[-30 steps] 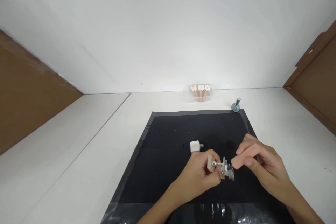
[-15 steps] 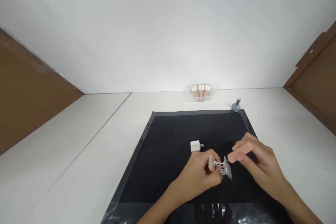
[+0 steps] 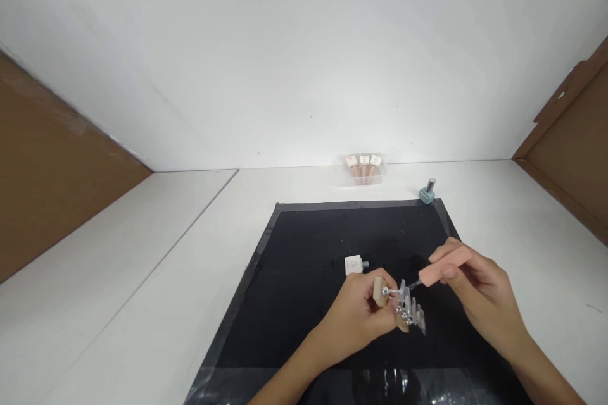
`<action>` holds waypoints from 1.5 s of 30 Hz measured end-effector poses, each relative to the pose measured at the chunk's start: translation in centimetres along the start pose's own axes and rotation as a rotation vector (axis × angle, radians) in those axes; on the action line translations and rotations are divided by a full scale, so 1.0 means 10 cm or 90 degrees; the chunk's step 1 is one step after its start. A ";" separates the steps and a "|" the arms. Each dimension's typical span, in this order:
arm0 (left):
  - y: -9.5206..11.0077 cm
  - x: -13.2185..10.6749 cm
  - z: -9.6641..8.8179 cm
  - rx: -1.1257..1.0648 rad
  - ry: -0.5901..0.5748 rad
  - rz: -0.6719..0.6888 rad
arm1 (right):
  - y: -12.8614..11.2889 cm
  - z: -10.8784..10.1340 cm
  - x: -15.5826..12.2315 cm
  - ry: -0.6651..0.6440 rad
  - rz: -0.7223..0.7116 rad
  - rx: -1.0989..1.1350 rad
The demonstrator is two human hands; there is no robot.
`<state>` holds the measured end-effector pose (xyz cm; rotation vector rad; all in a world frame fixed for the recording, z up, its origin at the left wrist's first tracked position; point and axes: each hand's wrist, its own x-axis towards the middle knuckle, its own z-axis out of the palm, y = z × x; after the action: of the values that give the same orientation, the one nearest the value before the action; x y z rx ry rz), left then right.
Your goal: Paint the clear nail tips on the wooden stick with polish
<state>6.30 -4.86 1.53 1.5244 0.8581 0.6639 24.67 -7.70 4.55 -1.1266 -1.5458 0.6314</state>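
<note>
My left hand (image 3: 358, 307) is closed around the wooden base of a nail tip stand (image 3: 380, 292). Its metal stems point right and carry several clear nail tips (image 3: 413, 309). My right hand (image 3: 479, 285) pinches the pink handle of a nail polish brush (image 3: 445, 266). The brush's dark tip points down and left, right beside the upper nail tips; whether it touches them I cannot tell. Just beyond my left hand, a white square bottle (image 3: 353, 264) with a small grey neck lies on its side, partly hidden by the hand.
Both hands are over a black mat (image 3: 304, 247) taped to a white table (image 3: 156, 304). At the back stands a clear box (image 3: 375, 181) with three pink-handled, white-topped bottles. A blue-green bottle (image 3: 427, 195) with a grey cap sits by the mat's far right corner. Cardboard panels (image 3: 57, 171) flank the table.
My right hand has drawn the brush slightly right and up, so its dark tip now shows. The stand has turned a little in my left hand, showing more nail tips.
</note>
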 end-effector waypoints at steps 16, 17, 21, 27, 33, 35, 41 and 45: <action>-0.14 0.08 0.00 -0.434 -0.128 -0.032 | 0.01 0.08 -0.03 -0.112 0.059 0.198; -0.13 0.08 0.00 -0.433 -0.129 -0.035 | 0.00 0.07 -0.02 -0.121 0.046 0.166; -0.15 0.08 -0.01 -0.434 -0.131 -0.036 | -0.06 0.02 0.00 -0.074 -0.005 0.058; -0.16 0.08 -0.02 -0.443 -0.151 -0.019 | -0.10 -0.02 0.01 -0.126 -0.067 0.059; -0.15 0.09 -0.02 -0.450 -0.157 -0.020 | -0.10 -0.03 0.03 -0.097 -0.082 0.031; -0.14 0.09 -0.02 -0.449 -0.157 -0.020 | -0.10 -0.03 0.04 -0.133 -0.111 0.042; -0.15 0.09 -0.03 -0.440 -0.153 -0.025 | -0.07 -0.03 0.03 -0.091 -0.105 0.013; -0.17 0.09 -0.02 -0.429 -0.155 -0.021 | -0.08 -0.03 0.02 -0.131 -0.108 0.017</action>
<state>6.38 -3.95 -0.19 0.9501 0.4068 0.6414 24.70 -7.92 5.38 -0.9211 -1.7819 0.6675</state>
